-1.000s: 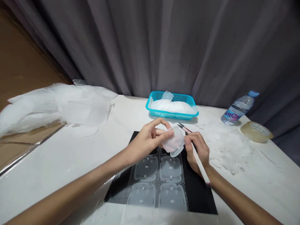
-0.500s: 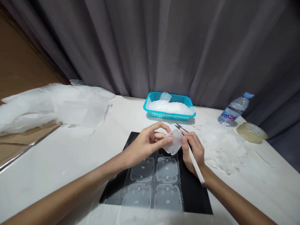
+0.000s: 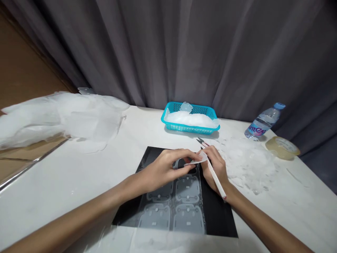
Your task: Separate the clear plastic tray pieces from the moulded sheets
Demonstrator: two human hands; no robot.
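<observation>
Your left hand (image 3: 168, 165) has rolled the translucent plastic piece (image 3: 203, 156) over since half a second ago: it was facing you more, now it's close to edge-on, and those fingers have come in nearer your right hand (image 3: 216, 167). Left grip is a pinch, thumb below and fingers above, clamped on the piece. Your right fingers are closed around a white-handled tool (image 3: 217, 181), its shaft running back toward your wrist, and they're right up against the piece's right edge. Some dark-tipped blades (image 3: 201, 141) poke out past that hand too, can't tell if they're part of the same tool.

So the piece is up between your two hands, over the far part of the black mat (image 3: 221, 218). Under your hands on that mat you've got molded translucent panels (image 3: 188, 218) in a clear sheet. Beyond it sits the teal basket (image 3: 189, 130) with a white heap (image 3: 192, 119) inside. Off to your right: loose clear scraps (image 3: 250, 165), then a leaning-looking water bottle (image 3: 259, 128) and a tape roll (image 3: 283, 147). Over on the left there's a big whitish pile (image 3: 86, 119).
</observation>
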